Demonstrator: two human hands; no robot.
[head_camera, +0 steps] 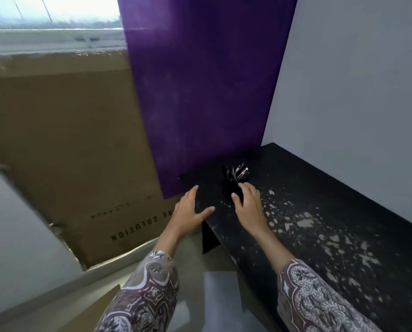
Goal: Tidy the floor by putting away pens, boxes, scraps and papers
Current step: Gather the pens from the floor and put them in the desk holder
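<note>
Leaning behind the left hand (188,212) is a big brown cardboard box (63,149); that hand's fingers (192,191) lie spread, steadying on the worn black bench (320,212). Right hand (248,203) fingers curl around the black pen holder (231,190), pens (239,172) sticking up beyond them, probably setting it down.

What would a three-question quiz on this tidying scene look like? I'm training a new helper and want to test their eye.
1. True or false: the pen holder stands on the black table.
2. Which hand touches the pen holder? A) left B) right C) both
3. Fill in: behind the table's far end stands a ___ board.

Key:
1. True; it holds pens.
2. B; the right hand has its grip around it, while the left hand rests open on the table edge.
3. Purple.
</note>
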